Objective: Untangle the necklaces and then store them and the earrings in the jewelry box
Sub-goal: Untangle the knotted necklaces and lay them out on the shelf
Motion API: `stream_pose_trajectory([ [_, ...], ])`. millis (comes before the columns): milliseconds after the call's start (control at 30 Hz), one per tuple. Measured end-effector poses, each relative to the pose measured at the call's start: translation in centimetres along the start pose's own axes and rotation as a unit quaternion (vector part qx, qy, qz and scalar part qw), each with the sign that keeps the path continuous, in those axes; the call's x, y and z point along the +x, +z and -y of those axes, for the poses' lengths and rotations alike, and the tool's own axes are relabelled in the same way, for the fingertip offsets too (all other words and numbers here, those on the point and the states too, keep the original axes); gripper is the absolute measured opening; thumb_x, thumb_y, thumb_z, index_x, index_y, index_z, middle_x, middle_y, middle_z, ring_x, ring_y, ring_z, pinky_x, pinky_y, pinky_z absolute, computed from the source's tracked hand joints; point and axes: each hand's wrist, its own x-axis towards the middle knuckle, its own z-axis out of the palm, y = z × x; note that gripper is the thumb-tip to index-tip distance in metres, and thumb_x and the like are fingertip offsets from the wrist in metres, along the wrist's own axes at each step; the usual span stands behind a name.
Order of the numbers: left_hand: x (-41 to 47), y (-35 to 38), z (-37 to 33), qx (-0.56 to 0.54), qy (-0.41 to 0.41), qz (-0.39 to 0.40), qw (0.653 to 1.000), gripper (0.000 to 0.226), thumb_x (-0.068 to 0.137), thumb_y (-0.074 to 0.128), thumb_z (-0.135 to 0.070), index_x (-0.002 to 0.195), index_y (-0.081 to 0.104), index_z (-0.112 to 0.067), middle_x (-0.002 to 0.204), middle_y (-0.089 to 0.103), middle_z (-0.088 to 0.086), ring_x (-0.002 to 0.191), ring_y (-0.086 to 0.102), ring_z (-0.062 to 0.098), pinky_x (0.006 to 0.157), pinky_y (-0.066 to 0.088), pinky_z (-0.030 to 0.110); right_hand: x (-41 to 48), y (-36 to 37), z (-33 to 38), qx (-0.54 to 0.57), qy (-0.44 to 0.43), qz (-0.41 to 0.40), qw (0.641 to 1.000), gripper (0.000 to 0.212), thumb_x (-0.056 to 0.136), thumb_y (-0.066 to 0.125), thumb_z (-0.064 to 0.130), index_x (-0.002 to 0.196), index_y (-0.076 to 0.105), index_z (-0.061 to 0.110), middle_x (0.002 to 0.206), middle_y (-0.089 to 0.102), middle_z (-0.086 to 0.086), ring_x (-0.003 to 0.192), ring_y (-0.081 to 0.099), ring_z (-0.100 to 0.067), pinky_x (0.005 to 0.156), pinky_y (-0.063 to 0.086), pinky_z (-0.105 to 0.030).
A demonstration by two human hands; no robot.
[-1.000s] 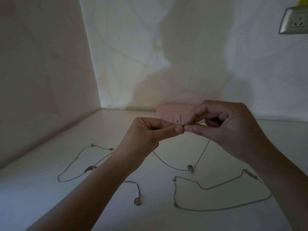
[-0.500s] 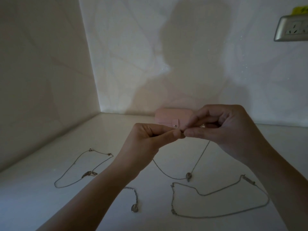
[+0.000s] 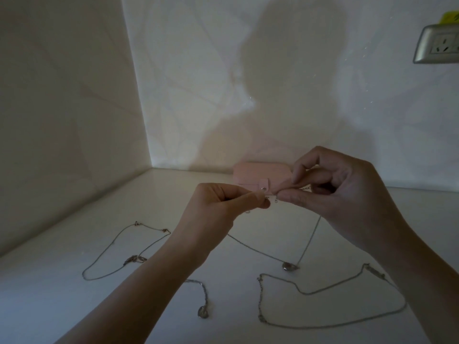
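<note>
Your left hand pinches one end of a thin silver chain necklace with a small drop pendant, and your right hand pinches the other end, the fingertips of both hands nearly meeting. Below the grip the chain hangs in a V, with its pendant down on the white countertop, and the closed pink jewelry box with a snap tab sits just behind your fingertips. Three more silver necklaces lie loose: a looped one left of your left forearm, one partly under it, and a wide loop below your right wrist.
</note>
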Motion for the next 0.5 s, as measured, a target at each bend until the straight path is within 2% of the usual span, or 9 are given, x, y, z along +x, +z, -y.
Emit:
stream_pose_trajectory([
  [67, 0.03, -0.01, 0.06, 0.003, -0.011, 0.0, 1.0, 0.016, 0.085, 0.067, -0.023, 0.083, 0.078, -0.012, 0.037, 0.045, -0.015, 0.04, 0.03, 0.006, 0.05, 0.021, 0.024, -0.17, 0.21, 0.11, -0.025, -0.002, 0.0, 1.0, 0.024, 0.066, 0.076, 0.033, 0.072, 0.056, 0.021, 0.072, 0.074, 0.01, 0.045, 0.036, -0.009, 0.051, 0.036, -0.025],
  [133, -0.05, 0.04, -0.06, 0.011, -0.016, 0.007, 1.0, 0.017, 0.085, 0.066, -0.022, 0.085, 0.077, -0.009, 0.036, 0.043, -0.017, 0.037, 0.041, 0.0, 0.049, 0.024, 0.022, -0.35, 0.47, 0.19, -0.056, -0.012, 0.009, 0.998, 0.023, 0.069, 0.078, 0.027, 0.072, 0.057, 0.019, 0.068, 0.073, 0.013, 0.043, 0.031, -0.005, 0.046, 0.032, -0.017],
  [267, -0.04, 0.0, -0.22, 0.022, -0.014, 0.014, 1.0, 0.018, 0.086, 0.065, -0.019, 0.089, 0.076, -0.006, 0.035, 0.043, -0.017, 0.037, 0.044, -0.004, 0.049, 0.025, 0.021, -0.3, 0.63, -0.03, -0.078, -0.019, 0.007, 0.997, 0.024, 0.071, 0.081, 0.013, 0.067, 0.057, 0.018, 0.053, 0.063, 0.017, 0.041, 0.028, -0.005, 0.044, 0.027, -0.014],
  [367, 0.04, -0.13, -0.02, 0.014, -0.016, 0.013, 1.0, 0.017, 0.085, 0.066, -0.022, 0.086, 0.077, -0.009, 0.035, 0.042, -0.015, 0.038, 0.029, 0.005, 0.049, 0.023, 0.023, -0.3, 0.62, -0.12, -0.089, -0.021, 0.01, 0.996, 0.025, 0.071, 0.081, 0.014, 0.066, 0.058, 0.018, 0.052, 0.063, 0.016, 0.041, 0.027, -0.005, 0.045, 0.027, -0.017],
  [500, 0.01, -0.12, -0.06, 0.004, -0.005, 0.019, 1.0, 0.023, 0.071, 0.071, -0.042, 0.077, 0.079, -0.021, 0.041, 0.027, -0.004, 0.054, 0.014, 0.027, 0.051, 0.015, 0.028, -0.3, 0.69, -0.2, -0.107, -0.019, 0.009, 0.994, 0.024, 0.07, 0.082, 0.016, 0.066, 0.058, 0.018, 0.049, 0.059, 0.018, 0.042, 0.026, -0.006, 0.045, 0.027, -0.02],
])
